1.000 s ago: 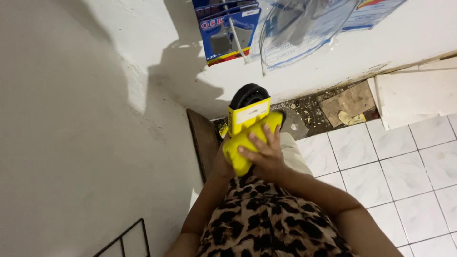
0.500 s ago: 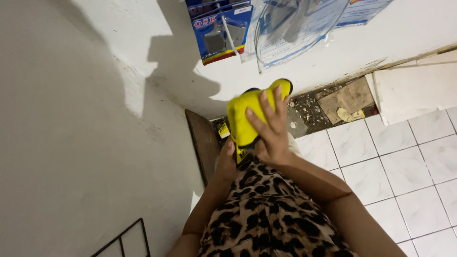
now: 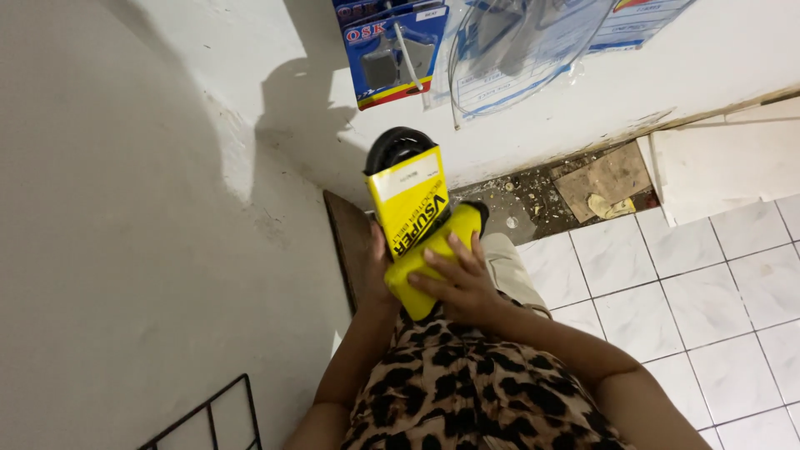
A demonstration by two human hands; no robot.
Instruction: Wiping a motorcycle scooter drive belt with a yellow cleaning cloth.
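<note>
White plastered wall (image 3: 125, 208) fills the left of the frame; white floor tiles (image 3: 692, 283) lie lower right. At centre, a yellow packet (image 3: 414, 223) with a black rubber loop (image 3: 398, 146) is clamped between the right hand (image 3: 454, 279) and left hand (image 3: 375, 275), mostly hidden. The packet seems under inspection; steady turning would be needed.

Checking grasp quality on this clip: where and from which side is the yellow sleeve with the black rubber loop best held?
Best by the lower end of the yellow card sleeve, from underneath and both flat sides. The sleeve stands tilted, with the black rubber loop sticking out of its top, so the bottom offers broad flat faces. The right hand already spreads across that end; the left hand backs it.
</note>
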